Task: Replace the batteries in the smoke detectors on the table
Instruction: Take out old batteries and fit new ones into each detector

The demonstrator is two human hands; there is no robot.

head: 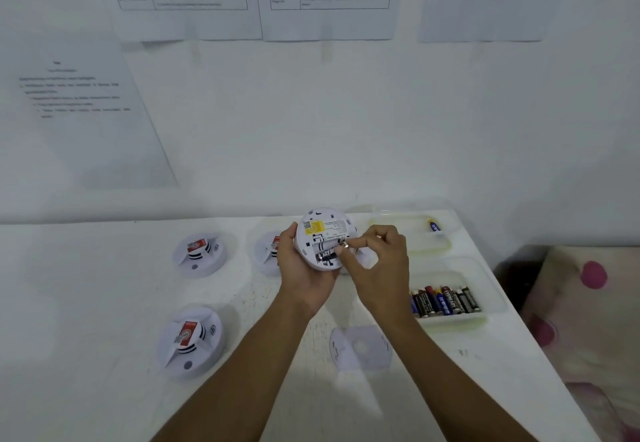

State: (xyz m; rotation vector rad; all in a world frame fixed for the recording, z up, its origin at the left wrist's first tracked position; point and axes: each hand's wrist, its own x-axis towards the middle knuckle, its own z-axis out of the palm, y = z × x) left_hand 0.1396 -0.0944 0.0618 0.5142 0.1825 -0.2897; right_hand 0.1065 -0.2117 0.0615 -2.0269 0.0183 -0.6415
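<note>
My left hand grips a round white smoke detector with its back facing me, lifted above the table. A yellow label sits on its back, and a black battery lies in the open compartment. My right hand pinches the right end of that battery with thumb and fingertips. Three more detectors lie on the table: one at far left, one partly hidden behind my left hand, one at near left. A white mounting plate lies near my right forearm.
A clear tray with several batteries stands at the right of the white table. Behind it, another clear tray holds one blue and yellow battery. Printed sheets hang on the wall. A floral fabric lies beyond the table's right edge.
</note>
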